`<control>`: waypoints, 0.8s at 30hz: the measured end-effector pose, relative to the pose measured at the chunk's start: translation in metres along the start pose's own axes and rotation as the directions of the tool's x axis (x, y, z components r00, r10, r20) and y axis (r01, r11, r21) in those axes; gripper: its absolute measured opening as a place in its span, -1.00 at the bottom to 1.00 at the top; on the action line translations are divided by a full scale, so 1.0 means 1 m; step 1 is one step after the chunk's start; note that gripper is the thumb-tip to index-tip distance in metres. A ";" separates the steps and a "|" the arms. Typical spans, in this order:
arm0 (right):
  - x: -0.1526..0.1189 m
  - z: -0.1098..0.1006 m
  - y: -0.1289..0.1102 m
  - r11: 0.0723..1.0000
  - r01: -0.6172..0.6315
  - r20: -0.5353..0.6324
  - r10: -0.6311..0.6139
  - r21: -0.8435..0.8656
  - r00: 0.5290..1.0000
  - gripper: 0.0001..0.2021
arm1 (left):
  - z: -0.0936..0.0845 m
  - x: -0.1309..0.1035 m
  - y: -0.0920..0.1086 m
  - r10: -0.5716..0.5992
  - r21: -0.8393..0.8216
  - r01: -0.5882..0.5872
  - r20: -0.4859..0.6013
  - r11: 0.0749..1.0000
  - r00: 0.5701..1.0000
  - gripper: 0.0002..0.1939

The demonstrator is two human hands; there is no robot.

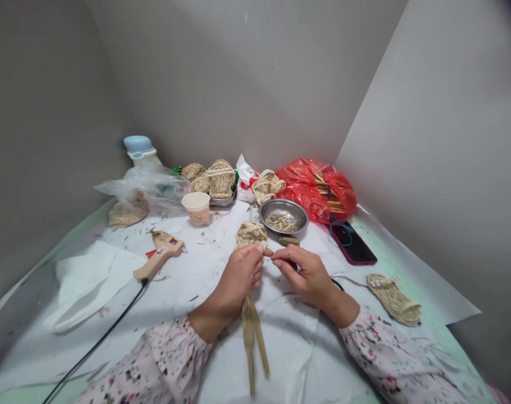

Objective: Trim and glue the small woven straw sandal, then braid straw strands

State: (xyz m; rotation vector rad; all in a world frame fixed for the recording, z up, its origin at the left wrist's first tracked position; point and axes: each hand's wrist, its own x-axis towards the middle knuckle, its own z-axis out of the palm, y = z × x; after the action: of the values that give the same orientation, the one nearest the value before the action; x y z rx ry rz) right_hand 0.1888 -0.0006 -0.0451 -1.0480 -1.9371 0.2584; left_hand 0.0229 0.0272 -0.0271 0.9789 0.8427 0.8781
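Note:
My left hand (242,272) is closed round a small woven straw piece (251,234), which shows above its fingers. Long flat straw strips (251,336) hang down below that hand toward the front edge. Just to the right, my right hand (301,272) pinches the end of a thin brown strand (268,252) that runs between the fingertips of both hands. Behind the hands stands a metal bowl (286,207) with short straw bits in it, and a dark green spool (289,240) lies in front of it.
A glue gun (159,257) with a black cord lies left, near a paper cup (196,209). Woven pieces (220,179), a red bag (301,179) of straw and a clear plastic bag (150,185) line the back. A phone (353,244) and woven slipper (393,299) are right.

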 end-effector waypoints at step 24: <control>-0.001 -0.002 0.001 0.977 -0.214 -0.007 0.214 -0.021 0.977 -0.82 | 0.004 -0.002 -0.001 0.026 0.031 -0.025 -0.041 0.999 0.999 -0.65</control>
State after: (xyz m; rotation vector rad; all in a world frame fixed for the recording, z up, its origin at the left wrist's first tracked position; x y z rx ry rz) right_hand 0.1908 -0.0015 -0.0452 -1.2719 -1.8268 0.3549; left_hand 0.0259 0.0236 -0.0258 1.0029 0.8822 0.9124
